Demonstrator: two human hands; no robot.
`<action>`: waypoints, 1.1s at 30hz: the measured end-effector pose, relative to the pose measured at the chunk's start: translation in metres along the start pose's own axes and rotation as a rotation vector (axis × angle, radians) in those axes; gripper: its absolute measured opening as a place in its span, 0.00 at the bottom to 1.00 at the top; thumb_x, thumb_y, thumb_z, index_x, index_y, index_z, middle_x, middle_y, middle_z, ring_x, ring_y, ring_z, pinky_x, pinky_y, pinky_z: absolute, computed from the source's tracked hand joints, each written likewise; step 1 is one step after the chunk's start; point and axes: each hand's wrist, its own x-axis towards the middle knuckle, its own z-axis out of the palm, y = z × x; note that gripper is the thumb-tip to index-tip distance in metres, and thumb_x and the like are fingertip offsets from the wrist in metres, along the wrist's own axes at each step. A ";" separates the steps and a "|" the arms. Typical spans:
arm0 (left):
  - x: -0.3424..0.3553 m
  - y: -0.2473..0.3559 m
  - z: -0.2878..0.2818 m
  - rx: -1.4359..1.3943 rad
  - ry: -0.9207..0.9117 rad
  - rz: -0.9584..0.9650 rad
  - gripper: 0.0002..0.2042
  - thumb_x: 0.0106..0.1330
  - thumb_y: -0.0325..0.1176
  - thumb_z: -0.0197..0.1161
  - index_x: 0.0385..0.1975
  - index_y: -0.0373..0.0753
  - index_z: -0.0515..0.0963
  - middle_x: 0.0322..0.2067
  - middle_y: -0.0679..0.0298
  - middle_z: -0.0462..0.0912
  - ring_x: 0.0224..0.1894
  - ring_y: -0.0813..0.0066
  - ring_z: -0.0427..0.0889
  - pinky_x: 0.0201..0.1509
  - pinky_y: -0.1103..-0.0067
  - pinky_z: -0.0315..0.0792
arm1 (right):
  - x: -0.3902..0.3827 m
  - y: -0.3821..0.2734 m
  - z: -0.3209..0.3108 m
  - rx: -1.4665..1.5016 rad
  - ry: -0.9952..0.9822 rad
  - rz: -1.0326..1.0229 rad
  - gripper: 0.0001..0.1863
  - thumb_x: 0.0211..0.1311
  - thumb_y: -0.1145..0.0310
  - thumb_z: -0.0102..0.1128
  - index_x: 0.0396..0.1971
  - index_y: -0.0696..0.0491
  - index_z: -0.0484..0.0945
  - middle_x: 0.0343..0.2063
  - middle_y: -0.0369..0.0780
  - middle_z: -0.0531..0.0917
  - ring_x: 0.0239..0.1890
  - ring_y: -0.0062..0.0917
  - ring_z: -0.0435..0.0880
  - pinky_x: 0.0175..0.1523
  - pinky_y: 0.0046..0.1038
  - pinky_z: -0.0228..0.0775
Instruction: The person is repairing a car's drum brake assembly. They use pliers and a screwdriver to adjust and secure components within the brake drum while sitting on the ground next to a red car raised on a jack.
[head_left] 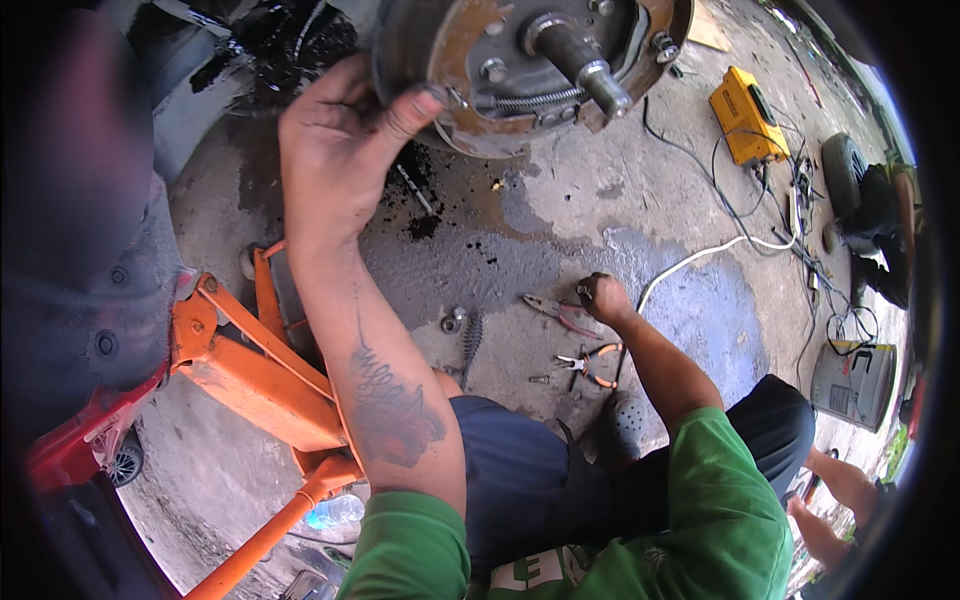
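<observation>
A drum brake assembly with a rusty brake backing plate (463,128), a coil spring and a threaded spindle (578,62) fills the top of the view. My left hand (340,150) grips the plate's left edge, thumb in front and fingers partly hidden behind it. Low over the concrete, my right hand (606,298) is closed; whatever it may hold is too small to make out. Beside it lie red-handled pliers (562,312). Closer to me are orange-and-black-handled pliers (590,366), a loose coil spring (472,338) and a small round metal part (453,320).
An orange jack (265,390) stands left, beside a dark vehicle body (85,290). A plastic bottle (335,512) lies near it. At right are a yellow box-shaped device (748,115), a white cable (690,260), a tire (843,172) and a grey case (853,385). Other people are at the right edge.
</observation>
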 end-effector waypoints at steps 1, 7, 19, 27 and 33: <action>-0.001 0.000 0.001 -0.012 -0.005 0.000 0.19 0.60 0.26 0.78 0.48 0.27 0.81 0.42 0.57 0.88 0.44 0.75 0.84 0.53 0.79 0.77 | 0.004 -0.013 -0.010 0.020 0.017 0.005 0.12 0.56 0.66 0.65 0.39 0.51 0.86 0.39 0.46 0.86 0.47 0.43 0.85 0.52 0.42 0.78; -0.002 0.001 0.003 -0.040 0.005 -0.009 0.19 0.60 0.26 0.78 0.49 0.26 0.81 0.42 0.57 0.87 0.44 0.76 0.84 0.53 0.79 0.77 | 0.029 -0.150 -0.135 0.397 0.827 -0.455 0.18 0.46 0.76 0.76 0.41 0.54 0.85 0.34 0.44 0.85 0.35 0.39 0.86 0.40 0.36 0.79; -0.001 0.005 0.003 -0.024 -0.018 -0.036 0.16 0.63 0.27 0.76 0.46 0.26 0.81 0.40 0.59 0.87 0.42 0.78 0.83 0.50 0.81 0.77 | 0.039 -0.267 -0.290 0.259 1.336 -0.758 0.22 0.43 0.77 0.77 0.43 0.56 0.85 0.34 0.43 0.87 0.34 0.33 0.88 0.40 0.29 0.80; -0.001 0.000 -0.001 0.000 -0.036 0.016 0.15 0.63 0.27 0.76 0.46 0.26 0.81 0.39 0.60 0.87 0.41 0.79 0.83 0.49 0.83 0.76 | 0.042 -0.266 -0.286 0.213 1.250 -0.722 0.21 0.46 0.74 0.79 0.45 0.53 0.88 0.34 0.40 0.87 0.33 0.32 0.88 0.38 0.28 0.80; -0.001 -0.002 -0.001 0.000 -0.042 0.032 0.15 0.63 0.27 0.76 0.46 0.26 0.81 0.40 0.59 0.87 0.42 0.79 0.83 0.50 0.83 0.76 | 0.037 -0.269 -0.286 0.417 1.104 -0.680 0.20 0.50 0.73 0.76 0.46 0.49 0.88 0.30 0.39 0.85 0.30 0.36 0.86 0.35 0.34 0.78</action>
